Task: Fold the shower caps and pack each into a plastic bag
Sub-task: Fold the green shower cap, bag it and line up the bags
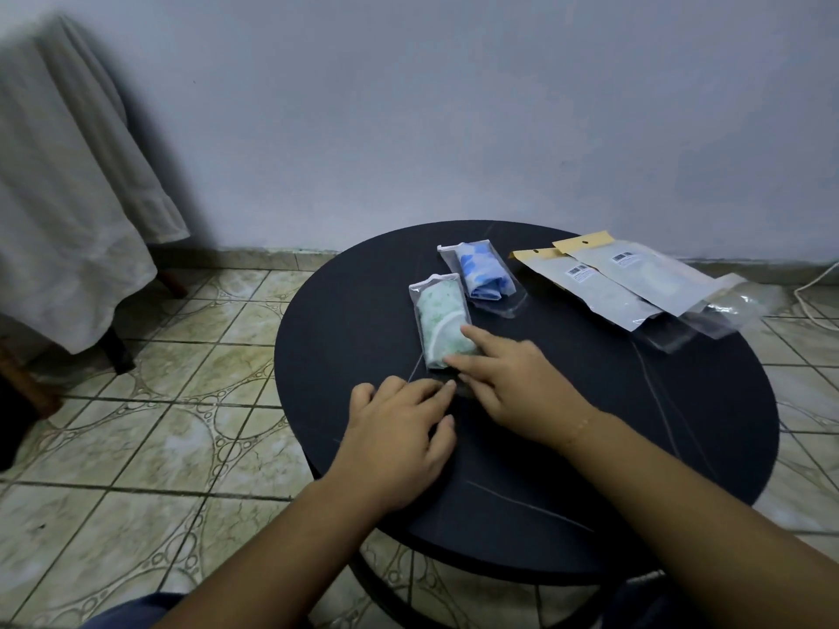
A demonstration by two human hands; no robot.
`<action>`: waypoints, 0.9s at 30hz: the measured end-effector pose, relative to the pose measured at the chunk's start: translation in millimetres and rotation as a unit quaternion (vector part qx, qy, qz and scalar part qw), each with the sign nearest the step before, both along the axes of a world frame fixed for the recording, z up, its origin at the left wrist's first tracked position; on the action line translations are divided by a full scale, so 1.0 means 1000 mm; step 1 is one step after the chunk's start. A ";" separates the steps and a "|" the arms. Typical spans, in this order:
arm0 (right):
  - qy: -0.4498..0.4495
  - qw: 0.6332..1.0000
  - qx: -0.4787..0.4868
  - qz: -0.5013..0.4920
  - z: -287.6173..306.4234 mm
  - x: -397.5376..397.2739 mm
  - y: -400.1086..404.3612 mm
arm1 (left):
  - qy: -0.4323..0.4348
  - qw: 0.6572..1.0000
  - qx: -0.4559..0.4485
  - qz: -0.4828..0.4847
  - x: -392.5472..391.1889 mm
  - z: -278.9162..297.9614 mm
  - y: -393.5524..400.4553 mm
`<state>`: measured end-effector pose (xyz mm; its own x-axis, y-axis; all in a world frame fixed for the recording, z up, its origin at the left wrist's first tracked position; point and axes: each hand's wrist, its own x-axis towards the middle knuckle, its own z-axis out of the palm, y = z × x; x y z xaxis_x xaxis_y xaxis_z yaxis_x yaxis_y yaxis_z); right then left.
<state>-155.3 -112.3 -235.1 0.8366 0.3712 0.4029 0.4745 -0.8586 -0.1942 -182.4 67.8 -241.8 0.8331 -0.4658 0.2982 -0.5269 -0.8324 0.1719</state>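
A round black table [681,447] stands on a tiled floor [136,469] near a pale wall [454,106]; a white cloth [68,197] hangs over furniture at the left.

Packed items: a green shower cap [438,317], folded, lies inside a clear plastic bag [420,290] near the table's centre; a blue shower cap [481,274], folded, lies inside a second clear bag [510,301] just beyond and to the right of the first; the two bags lie close together, side by side, and whether their edges touch cannot be told.

Supplies: two flat packets [635,283] with tan header cards and barcode labels lie overlapped at the far right of the table; loose clear bags [731,306] lie partly under them at the table's right edge.

Hands: the right hand [517,383] lies palm down with fingers spread; its index and middle fingers press on the near end of the green cap's bag; the left hand [399,429] lies palm down on the table just left of the right hand, fingers extended toward the near end of the same bag; its fingertips [447,388] sit at the bag's open flap, which is dark and hard to make out; neither hand is closed around anything; both are flat and pressing; the two hands are near each other, with fingertips almost meeting at the bag's near end.
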 end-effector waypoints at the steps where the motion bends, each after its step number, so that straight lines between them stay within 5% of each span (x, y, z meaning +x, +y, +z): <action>1: 0.015 0.998 0.064 -0.001 0.002 -0.010 -0.005 | -0.021 0.999 -0.047 -0.016 0.000 -0.001 0.004; 4: 0.044 0.976 0.210 -0.034 0.007 -0.031 -0.020 | -0.062 0.978 -0.188 -0.061 0.003 -0.007 0.019; 9: 0.071 0.989 0.110 -0.071 0.000 -0.033 -0.033 | -0.070 0.947 -0.301 -0.082 0.002 -0.009 0.032; 17: -0.057 0.998 -0.021 -0.001 -0.011 -0.023 -0.014 | -0.099 0.989 -0.110 -0.002 0.038 -0.011 0.050; 27: -0.107 0.991 -0.047 0.062 -0.015 -0.011 -0.007 | -0.139 0.984 -0.034 -0.104 0.055 -0.011 0.046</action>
